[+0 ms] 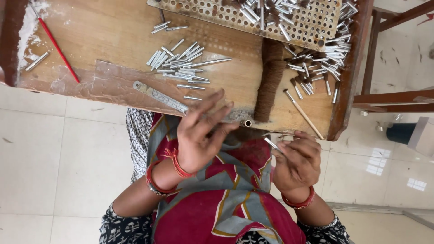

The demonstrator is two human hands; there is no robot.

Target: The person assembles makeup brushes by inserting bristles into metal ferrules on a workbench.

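The right hand (296, 165) has its grip pinched shut on a thin, smooth metal tube (272, 144) that slants up and away from the fingertips. The left hand (201, 133) is spread open with nothing in its grip, fingers fanned over the edge of the worn wooden table (108, 40). Beyond that open grip lie a flat steel ruler (159, 96) and loose shiny tubes (178, 63); a skein of brown fibrous thread (270, 81) hangs between the two grips.
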